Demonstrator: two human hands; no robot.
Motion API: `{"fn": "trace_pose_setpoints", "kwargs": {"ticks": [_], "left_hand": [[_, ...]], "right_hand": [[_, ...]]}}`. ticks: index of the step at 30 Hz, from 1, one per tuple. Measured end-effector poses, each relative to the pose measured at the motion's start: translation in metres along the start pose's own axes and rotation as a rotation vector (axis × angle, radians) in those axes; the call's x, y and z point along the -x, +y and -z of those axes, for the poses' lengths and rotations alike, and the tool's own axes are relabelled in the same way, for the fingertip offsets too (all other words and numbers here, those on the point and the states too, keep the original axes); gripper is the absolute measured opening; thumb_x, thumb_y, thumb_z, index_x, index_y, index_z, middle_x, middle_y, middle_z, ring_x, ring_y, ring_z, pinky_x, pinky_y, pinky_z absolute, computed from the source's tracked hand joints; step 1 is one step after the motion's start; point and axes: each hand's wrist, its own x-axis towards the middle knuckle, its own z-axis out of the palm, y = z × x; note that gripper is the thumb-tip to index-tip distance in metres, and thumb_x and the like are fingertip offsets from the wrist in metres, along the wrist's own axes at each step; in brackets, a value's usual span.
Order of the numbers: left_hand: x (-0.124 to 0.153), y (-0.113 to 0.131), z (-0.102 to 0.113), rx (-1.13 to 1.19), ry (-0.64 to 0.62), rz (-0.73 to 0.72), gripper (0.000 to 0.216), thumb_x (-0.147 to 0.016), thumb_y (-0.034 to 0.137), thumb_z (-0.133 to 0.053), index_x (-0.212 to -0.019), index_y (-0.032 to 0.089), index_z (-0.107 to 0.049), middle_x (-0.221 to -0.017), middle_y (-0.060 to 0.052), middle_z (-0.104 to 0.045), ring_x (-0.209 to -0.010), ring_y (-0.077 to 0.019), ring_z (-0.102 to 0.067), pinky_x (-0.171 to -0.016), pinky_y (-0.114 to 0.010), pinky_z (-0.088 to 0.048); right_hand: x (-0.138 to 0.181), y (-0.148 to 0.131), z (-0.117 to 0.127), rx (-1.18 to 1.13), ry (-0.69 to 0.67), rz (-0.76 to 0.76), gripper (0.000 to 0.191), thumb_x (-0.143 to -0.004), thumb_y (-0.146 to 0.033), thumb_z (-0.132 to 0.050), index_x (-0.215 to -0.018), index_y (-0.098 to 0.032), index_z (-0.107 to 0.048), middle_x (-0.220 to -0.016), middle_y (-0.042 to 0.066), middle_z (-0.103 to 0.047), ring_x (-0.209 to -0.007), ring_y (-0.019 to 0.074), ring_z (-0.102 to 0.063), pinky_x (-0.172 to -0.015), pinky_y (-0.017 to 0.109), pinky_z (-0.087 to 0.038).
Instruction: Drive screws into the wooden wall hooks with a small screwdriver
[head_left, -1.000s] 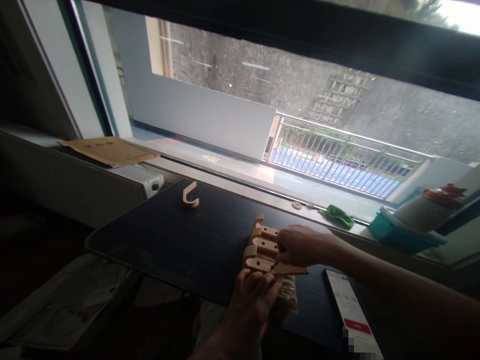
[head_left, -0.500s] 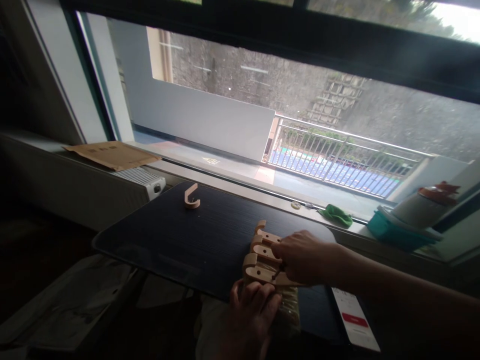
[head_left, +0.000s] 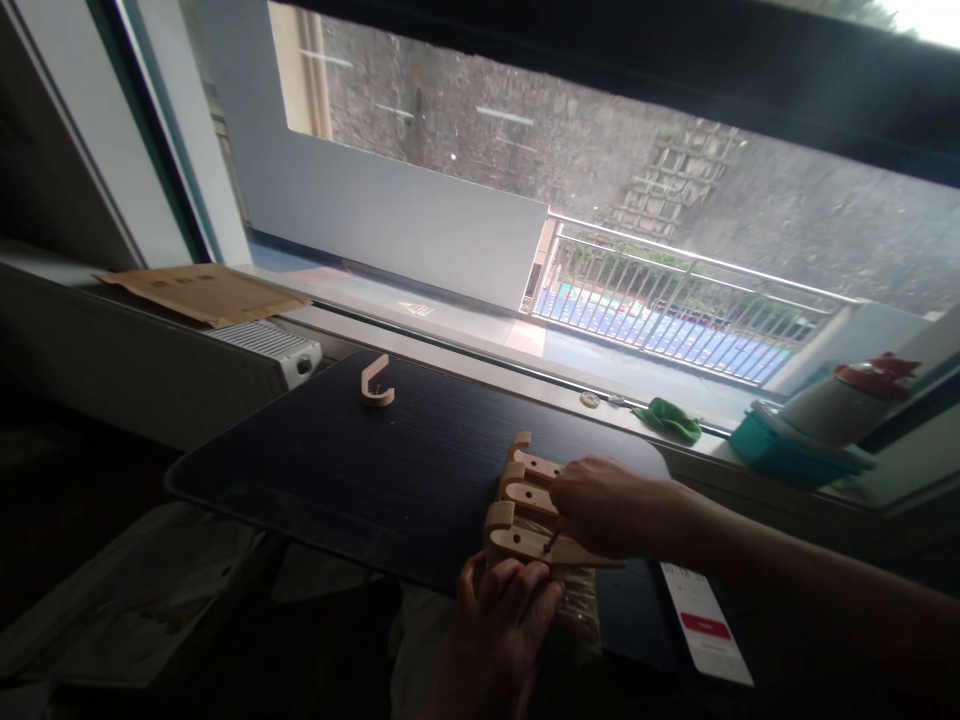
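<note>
Several pale wooden hooks [head_left: 517,541] lie side by side on a wrapped, yellowish block [head_left: 577,605], their curved ends to the left and dark holes along their flat faces. My left hand [head_left: 502,610] is closed over the block's near edge, its fingers bent against the nearest hook. Closed in a fist, my right hand [head_left: 596,505] is above the hooks' right part. A thin dark shaft [head_left: 551,541] runs from under it to a hole in the nearest hook; whether it is a screw or a screwdriver, I cannot tell. Its upper part is hidden.
Another wooden hook [head_left: 375,385] with small screws by it lies at the dark table's [head_left: 315,470] far side. A phone [head_left: 705,625] lies right of the block. On the sill are a green cloth [head_left: 667,420] and a teal box [head_left: 787,450]. A brown envelope [head_left: 210,292] is at left.
The view has tilted down slightly. My right hand has turned a little, baring more of the nearest hook's right end. My left hand keeps its place.
</note>
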Motion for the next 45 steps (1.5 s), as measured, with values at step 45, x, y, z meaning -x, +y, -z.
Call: {"fn": "trace_pose_setpoints", "kwargs": {"ticks": [45], "left_hand": [[-0.001,-0.006,0.002,0.142,-0.081,-0.057,0.053,-0.072,0.004,-0.050,-0.123,0.019,-0.049,-0.121,-0.006,-0.052,-0.108,-0.0248,-0.041,-0.096,-0.044,-0.030]], "right_hand": [[0.006,0.001,0.000,0.039,-0.027,-0.022,0.017,-0.083,-0.019,-0.053,-0.078,-0.019,-0.069,-0.076,0.007,-0.069,-0.065,0.0175,-0.063,-0.053,0.026,-0.039]]}}
